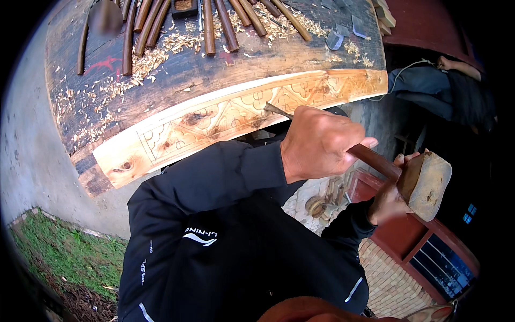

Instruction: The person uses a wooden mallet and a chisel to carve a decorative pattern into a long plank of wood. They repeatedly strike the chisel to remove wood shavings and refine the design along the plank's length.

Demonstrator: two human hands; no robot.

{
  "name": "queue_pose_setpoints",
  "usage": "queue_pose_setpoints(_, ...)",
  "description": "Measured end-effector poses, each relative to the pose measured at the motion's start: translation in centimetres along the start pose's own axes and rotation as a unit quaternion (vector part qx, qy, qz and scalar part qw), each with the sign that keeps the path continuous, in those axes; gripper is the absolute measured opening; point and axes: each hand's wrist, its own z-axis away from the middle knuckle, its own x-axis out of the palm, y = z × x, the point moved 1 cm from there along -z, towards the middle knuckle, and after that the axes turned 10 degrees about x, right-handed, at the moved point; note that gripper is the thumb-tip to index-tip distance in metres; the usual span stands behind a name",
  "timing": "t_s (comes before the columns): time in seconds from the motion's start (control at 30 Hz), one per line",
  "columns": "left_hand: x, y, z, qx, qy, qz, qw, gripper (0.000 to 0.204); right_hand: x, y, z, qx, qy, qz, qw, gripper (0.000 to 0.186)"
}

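Note:
My left hand is wrapped round a carving chisel. The metal tip points at the face of a long pale board, marked with drawn arches and leaf-like shapes and partly carved. The chisel's brown wooden handle slants down to the right, out of my fist. By the end of that handle, my right hand grips a block-shaped wooden mallet. Mallet and handle end overlap in view; I cannot tell whether they touch.
The board lies along the near edge of a dark worktable strewn with wood shavings. Several brown-handled tools line its far side, near a small dark box. Another person is at the right. Grass shows at lower left.

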Motion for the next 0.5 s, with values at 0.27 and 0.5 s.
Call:
queue_pose_setpoints(0.27,0.1,-1.8,-2.0,-0.07,0.018,-0.002,0.997,0.014,-1.5,-3.3,-6.1,-0.078,0.014,-0.163,0.983,0.048)
queue_pose_setpoints(0.5,0.2,-2.6,-2.6,-0.08,0.032,-0.027,0.996,0.014,3.0,-5.1,-8.7,-0.125,-0.128,0.259,0.949,0.044)
